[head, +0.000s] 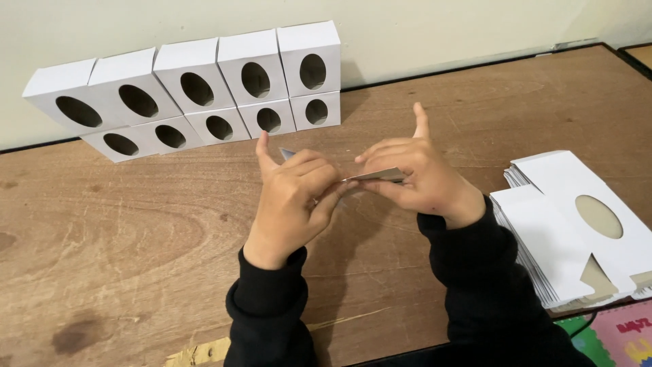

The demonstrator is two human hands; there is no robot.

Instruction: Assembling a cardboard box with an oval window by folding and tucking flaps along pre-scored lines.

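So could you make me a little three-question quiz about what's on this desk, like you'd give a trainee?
1. True or false: the folded white boxes against the wall are stacked in two rows.
2. What do the left hand and right hand hold between them?
A. a flat cardboard blank
B. a pair of scissors
C. a roll of tape
3. Fill in: the stack of unfolded blanks lies on the person's ______ side of the wooden table.

Key: 1 true; 2 A; 3 right.
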